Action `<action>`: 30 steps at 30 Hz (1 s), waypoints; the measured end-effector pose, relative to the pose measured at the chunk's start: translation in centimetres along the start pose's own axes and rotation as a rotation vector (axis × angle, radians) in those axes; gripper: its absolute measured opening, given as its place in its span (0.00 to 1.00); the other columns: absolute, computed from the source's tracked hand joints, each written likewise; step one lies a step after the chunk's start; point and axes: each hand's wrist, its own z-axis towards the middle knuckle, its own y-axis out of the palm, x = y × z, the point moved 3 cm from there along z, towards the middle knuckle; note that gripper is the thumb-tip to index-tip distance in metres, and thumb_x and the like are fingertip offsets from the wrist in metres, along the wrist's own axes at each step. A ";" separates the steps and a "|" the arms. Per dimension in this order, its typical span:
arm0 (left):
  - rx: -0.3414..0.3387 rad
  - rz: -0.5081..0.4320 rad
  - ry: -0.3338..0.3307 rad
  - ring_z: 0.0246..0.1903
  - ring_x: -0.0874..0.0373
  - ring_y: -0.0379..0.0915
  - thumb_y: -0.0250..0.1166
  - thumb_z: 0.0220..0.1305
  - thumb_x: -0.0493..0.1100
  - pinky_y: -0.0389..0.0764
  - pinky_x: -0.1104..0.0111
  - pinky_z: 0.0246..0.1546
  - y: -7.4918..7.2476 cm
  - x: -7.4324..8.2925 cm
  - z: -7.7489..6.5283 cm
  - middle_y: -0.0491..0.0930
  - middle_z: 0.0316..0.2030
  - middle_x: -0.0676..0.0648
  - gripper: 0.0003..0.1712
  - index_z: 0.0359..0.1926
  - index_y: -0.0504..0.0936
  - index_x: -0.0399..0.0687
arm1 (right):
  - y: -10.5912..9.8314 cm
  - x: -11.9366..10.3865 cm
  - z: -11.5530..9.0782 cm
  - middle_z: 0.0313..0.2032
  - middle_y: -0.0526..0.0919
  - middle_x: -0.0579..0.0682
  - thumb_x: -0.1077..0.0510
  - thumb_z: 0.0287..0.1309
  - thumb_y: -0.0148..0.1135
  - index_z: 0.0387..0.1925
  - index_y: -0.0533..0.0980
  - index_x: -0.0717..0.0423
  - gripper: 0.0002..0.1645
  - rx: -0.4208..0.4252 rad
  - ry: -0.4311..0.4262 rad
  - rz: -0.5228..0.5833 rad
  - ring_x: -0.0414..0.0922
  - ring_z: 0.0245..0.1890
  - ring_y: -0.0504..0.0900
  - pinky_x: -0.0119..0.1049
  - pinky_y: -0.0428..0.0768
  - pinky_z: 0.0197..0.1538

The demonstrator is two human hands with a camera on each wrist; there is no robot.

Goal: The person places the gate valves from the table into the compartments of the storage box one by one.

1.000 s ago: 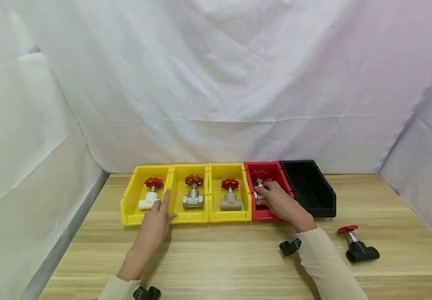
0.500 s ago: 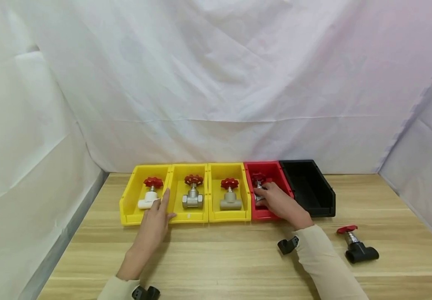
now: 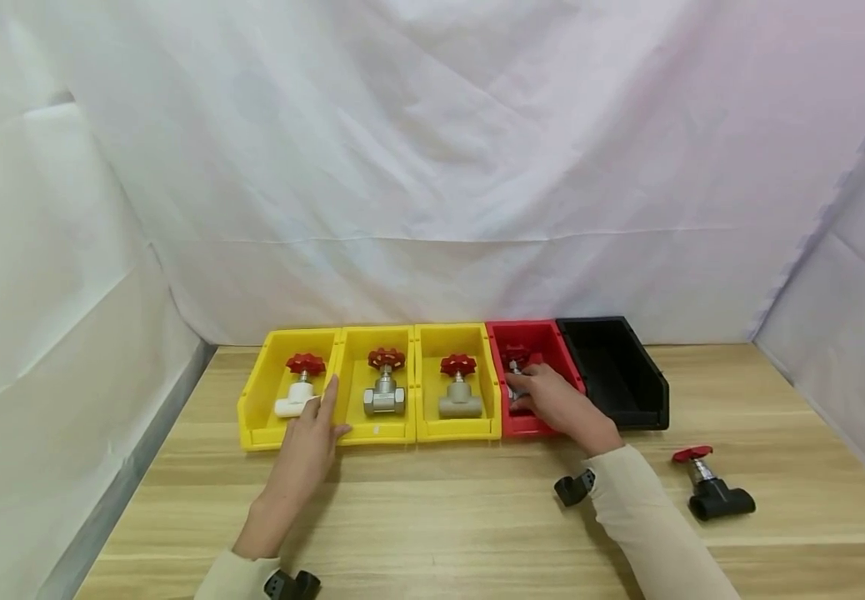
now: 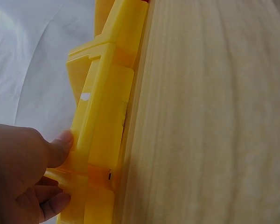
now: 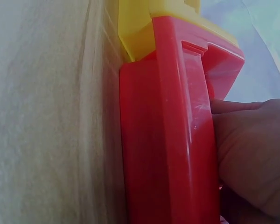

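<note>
My right hand (image 3: 556, 400) reaches into the red bin (image 3: 533, 427) and grips a metal valve (image 3: 514, 367) with a red handwheel. The fingers cover much of the valve's body. In the right wrist view, the red bin's front wall (image 5: 189, 140) hides my fingertips. My left hand (image 3: 311, 442) rests at the wall between two yellow bins, its index finger stretched along the rim. Its thumb touches the front edge of the second yellow bin (image 4: 86, 121) in the left wrist view. Close beside that hand lies a white valve (image 3: 296, 398) with a red wheel.
A steel valve (image 3: 384, 396) and a beige valve (image 3: 460, 400) lie in the other yellow bins. A black bin (image 3: 646, 420) ends the row at right. On the wooden table (image 3: 432, 508) lies a black valve (image 3: 721, 500). White cloth (image 3: 432, 167) hangs behind.
Hardly anything differs. My right hand stays on the valve in the red bin, and my left hand keeps its place at the yellow bins.
</note>
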 end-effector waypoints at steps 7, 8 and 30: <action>0.005 0.006 0.015 0.24 0.43 0.71 0.68 0.59 0.38 0.78 0.52 0.31 -0.1 0.1 0.2 0.74 0.39 0.31 0.43 0.70 0.57 0.36 | 0.0 -0.2 -0.3 0.46 0.77 0.55 0.54 0.56 0.68 0.59 0.76 0.49 0.28 0.026 0.042 0.005 0.50 0.44 0.74 0.46 0.79 0.49; 0.008 0.006 0.018 0.23 0.43 0.71 0.68 0.59 0.38 0.78 0.52 0.31 -0.1 0.1 0.2 0.74 0.39 0.31 0.43 0.70 0.57 0.35 | 0.0 -0.2 -0.4 0.47 0.77 0.56 0.53 0.56 0.68 0.59 0.76 0.48 0.28 0.028 0.053 0.007 0.51 0.45 0.74 0.47 0.78 0.50; 0.005 0.003 0.017 0.25 0.41 0.71 0.68 0.59 0.38 0.78 0.51 0.31 -0.1 0.1 0.0 0.74 0.40 0.30 0.43 0.71 0.56 0.36 | -2.2 -3.6 -6.3 0.44 0.79 0.54 0.51 0.56 0.69 0.55 0.77 0.53 0.26 0.318 0.098 -0.148 0.51 0.44 0.77 0.49 0.81 0.42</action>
